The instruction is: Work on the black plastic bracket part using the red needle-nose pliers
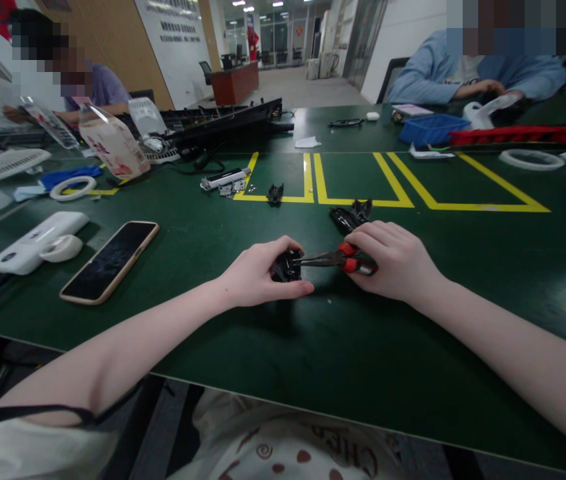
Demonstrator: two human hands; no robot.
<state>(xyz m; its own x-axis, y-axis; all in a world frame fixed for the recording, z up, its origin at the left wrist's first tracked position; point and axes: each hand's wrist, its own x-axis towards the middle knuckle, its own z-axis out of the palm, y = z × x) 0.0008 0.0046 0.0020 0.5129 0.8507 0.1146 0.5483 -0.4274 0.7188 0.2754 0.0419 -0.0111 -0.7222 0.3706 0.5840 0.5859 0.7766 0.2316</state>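
Between the thumb and fingers of my left hand is a small black plastic part, its inner side facing right. My right hand is wrapped round the red handles of long-nose pliers. Their jaws point left and reach the black part; whether they grip anything on it I cannot tell. Just beyond my right hand lie a glossy black plastic piece and a jagged black fragment. Another black fragment rests farther off, near the yellow tape.
A phone and a white power strip lie at left. Small metal bits sit near the yellow tape lines. A bottle, a long black housing and a blue bin stand farther back. Two people sit across the green table.
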